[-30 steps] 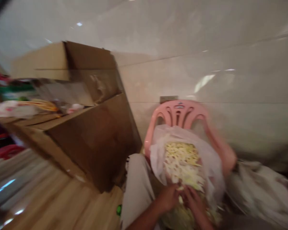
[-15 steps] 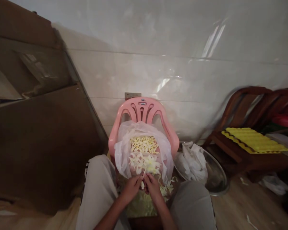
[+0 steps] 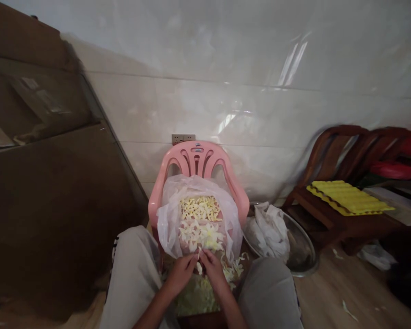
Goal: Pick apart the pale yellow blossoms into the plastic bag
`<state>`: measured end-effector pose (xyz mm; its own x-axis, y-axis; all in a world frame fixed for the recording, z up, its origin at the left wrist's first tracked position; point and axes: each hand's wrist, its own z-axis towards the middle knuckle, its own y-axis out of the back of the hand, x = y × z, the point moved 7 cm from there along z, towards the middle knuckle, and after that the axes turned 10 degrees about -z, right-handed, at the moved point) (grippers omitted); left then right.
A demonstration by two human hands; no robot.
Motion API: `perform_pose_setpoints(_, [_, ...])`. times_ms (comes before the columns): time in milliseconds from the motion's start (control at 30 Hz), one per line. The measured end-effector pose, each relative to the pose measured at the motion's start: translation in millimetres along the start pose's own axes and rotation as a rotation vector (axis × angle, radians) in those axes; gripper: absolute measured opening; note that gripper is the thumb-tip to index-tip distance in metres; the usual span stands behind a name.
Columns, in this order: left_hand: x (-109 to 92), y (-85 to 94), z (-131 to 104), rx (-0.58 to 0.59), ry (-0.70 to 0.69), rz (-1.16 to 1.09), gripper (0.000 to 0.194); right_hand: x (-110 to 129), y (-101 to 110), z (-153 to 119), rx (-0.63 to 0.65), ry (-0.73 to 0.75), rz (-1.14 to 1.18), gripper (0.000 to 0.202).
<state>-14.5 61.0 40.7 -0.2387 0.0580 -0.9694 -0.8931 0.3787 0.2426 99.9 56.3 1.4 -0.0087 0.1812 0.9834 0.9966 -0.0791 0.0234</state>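
My left hand (image 3: 182, 271) and my right hand (image 3: 211, 268) meet at the near edge of a pink plastic chair (image 3: 156, 201), fingers pinched on a small whitish flower piece (image 3: 199, 267) between them. A translucent plastic bag (image 3: 167, 228) lies open over the chair seat. On it, small yellowish pieces (image 3: 200, 208) form a pile at the back, and larger white flowers (image 3: 195, 234) lie nearer my hands. Below and to the right of my hands are more pale petals (image 3: 232, 270), some over a greenish heap (image 3: 197, 299) between my knees.
On the right, a metal basin (image 3: 303, 249) holds a white plastic bag (image 3: 272, 233). Farther right, yellow trays (image 3: 349, 197) lie on a wooden chair (image 3: 329, 219). Large brown cardboard (image 3: 55, 205) stands at the left; a tiled wall (image 3: 198, 109) is behind.
The view has turned slightly to the right, so the scene sits farther left. My hands stay together at the same place by the bag, with their fingers slightly shifted.
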Motion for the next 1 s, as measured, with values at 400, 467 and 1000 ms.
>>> perform_pose_setpoints(400, [1.0,2.5,0.8,0.001,-0.017,0.073,0.055,-1.9,-1.9,1.0,-0.023,0.011,0.015,0.065])
perform_pose_setpoints(467, [1.4,2.2,0.7,0.004,-0.014,0.066,0.054,-4.2,-1.8,1.5,-0.031,0.003,0.012,0.066])
perform_pose_setpoints(1000, [-5.2,7.5,-5.2,-0.002,-0.099,0.365,0.043,6.1,-4.2,-3.9,-0.051,0.042,-0.003,0.056])
